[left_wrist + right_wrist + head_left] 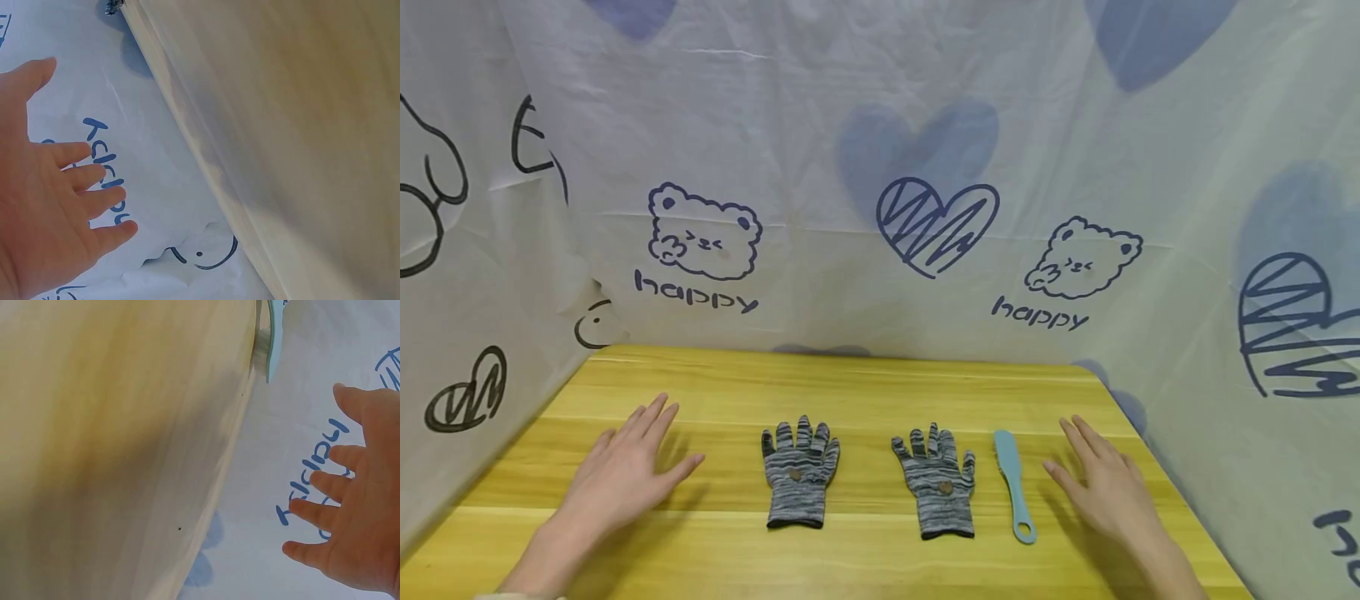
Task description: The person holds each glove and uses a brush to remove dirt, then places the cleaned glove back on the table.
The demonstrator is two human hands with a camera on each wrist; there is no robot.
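Two grey-and-black knit gloves lie flat side by side on the table, fingers pointing away: a left one (797, 487) and a right one (936, 500), each with a small brown spot. Just right of them lies a light blue brush (1015, 492) with a hole in its handle end; its bristles (262, 353) show in the right wrist view. My left hand (625, 475), fingers extended and thumb apart, is over the table's left side, holding nothing. Over the right side, nearest the brush, my right hand (1101, 483) is likewise extended and holds nothing.
The yellow wood-grain table (865, 567) has rounded far corners. A white cloth (820, 275) with blue hearts, bear faces and lettering hangs behind it and along both sides, close to the table's edges.
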